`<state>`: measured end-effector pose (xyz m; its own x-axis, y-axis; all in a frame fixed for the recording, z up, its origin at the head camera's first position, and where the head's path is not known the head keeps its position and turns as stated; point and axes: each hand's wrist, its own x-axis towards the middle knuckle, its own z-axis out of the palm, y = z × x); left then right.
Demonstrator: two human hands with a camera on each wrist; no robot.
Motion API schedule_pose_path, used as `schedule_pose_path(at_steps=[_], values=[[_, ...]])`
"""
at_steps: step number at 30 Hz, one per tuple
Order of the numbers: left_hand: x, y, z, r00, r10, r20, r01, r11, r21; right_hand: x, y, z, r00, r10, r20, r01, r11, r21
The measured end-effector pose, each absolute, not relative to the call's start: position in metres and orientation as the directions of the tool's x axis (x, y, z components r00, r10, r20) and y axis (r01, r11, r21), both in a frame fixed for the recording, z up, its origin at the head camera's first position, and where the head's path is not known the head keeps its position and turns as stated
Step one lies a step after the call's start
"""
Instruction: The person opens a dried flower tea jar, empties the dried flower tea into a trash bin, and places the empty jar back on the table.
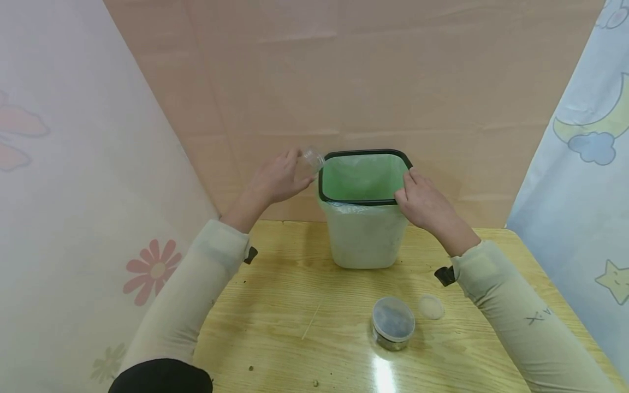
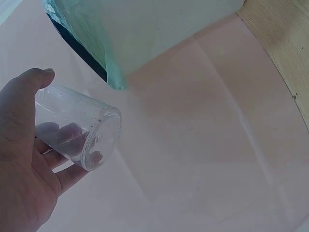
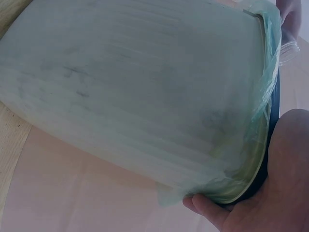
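My left hand (image 1: 281, 177) grips a clear plastic jar (image 1: 312, 158), its threaded mouth tipped toward the left rim of the trash bin (image 1: 363, 237). In the left wrist view the jar (image 2: 77, 123) lies on its side between thumb and fingers, with its base toward the camera. The bin is whitish, with a black rim ring and a green bag (image 1: 361, 174) lining it. My right hand (image 1: 425, 199) holds the ring at the bin's right side. Up close in the right wrist view, that hand (image 3: 260, 203) has its fingers over the rim and bag edge.
On the wooden table (image 1: 275, 305) a lidded round container (image 1: 393, 323) with dark contents stands near the front. A clear round lid (image 1: 431, 307) lies to its right, a thin pale stick (image 1: 312, 319) to its left. Several dark crumbs are scattered about. A brown paper wall (image 1: 368, 71) rises behind the bin.
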<state>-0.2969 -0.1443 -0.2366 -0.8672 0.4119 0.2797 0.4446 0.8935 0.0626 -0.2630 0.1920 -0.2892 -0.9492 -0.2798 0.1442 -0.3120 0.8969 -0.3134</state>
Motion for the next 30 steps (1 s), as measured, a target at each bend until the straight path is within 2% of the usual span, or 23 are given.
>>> schedule_pose_path(at_steps=[19,30], values=[[-0.290,-0.152,-0.245,-0.863,0.403,0.305,0.453,0.884,0.113,-0.261,0.193,-0.289,-0.958,-0.260,0.120,-0.285,0.898,-0.335],[-0.283,-0.158,-0.251,-0.867,0.374,0.330,0.447,0.875,0.183,-0.261,0.193,-0.288,-0.960,-0.254,0.120,-0.280,0.897,-0.343]])
